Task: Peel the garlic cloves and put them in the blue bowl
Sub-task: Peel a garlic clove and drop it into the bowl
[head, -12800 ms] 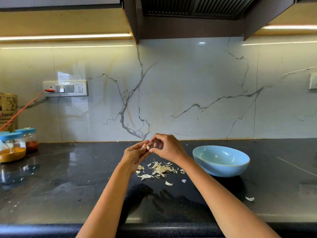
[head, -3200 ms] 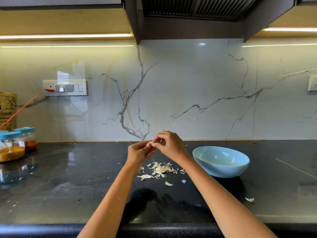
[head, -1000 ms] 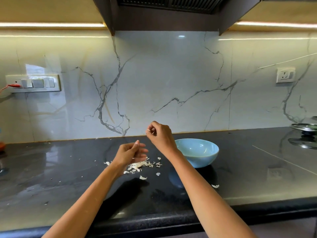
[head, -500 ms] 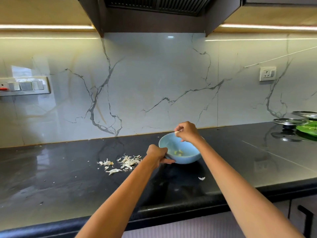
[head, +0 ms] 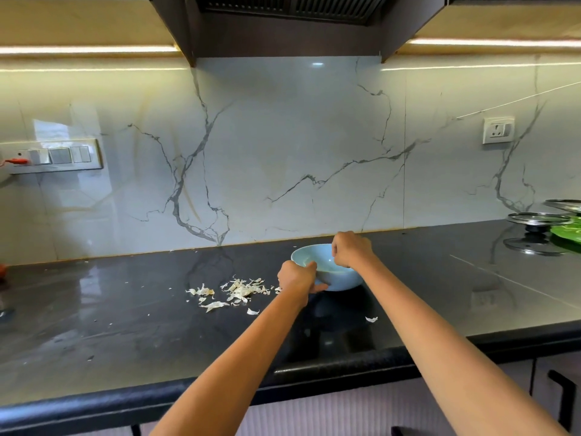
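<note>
The blue bowl (head: pixel 342 280) stands on the black counter (head: pixel 125 325), right of a pile of garlic peels (head: pixel 242 289). My left hand (head: pixel 295 278) grips the bowl's near left rim, thumb on top and a finger under its side. My right hand (head: pixel 350 248) hovers over the bowl's far right rim, fingers curled downward as they were round the garlic clove. The clove itself is hidden behind those fingers. Both hands cover most of the bowl's inside.
A stray peel (head: pixel 371 319) lies in front of the bowl. Steel lids (head: pixel 539 219) and a green plate (head: pixel 569 232) sit at the far right. A switch panel (head: pixel 53 157) and a socket (head: pixel 498 130) are on the marble wall. The counter's front edge (head: pixel 330 366) runs below my forearms.
My hands finished peeling above the pile and moved right. The right hand carried the clove over the bowl and has now dipped lower; the left hand took hold of the rim.
</note>
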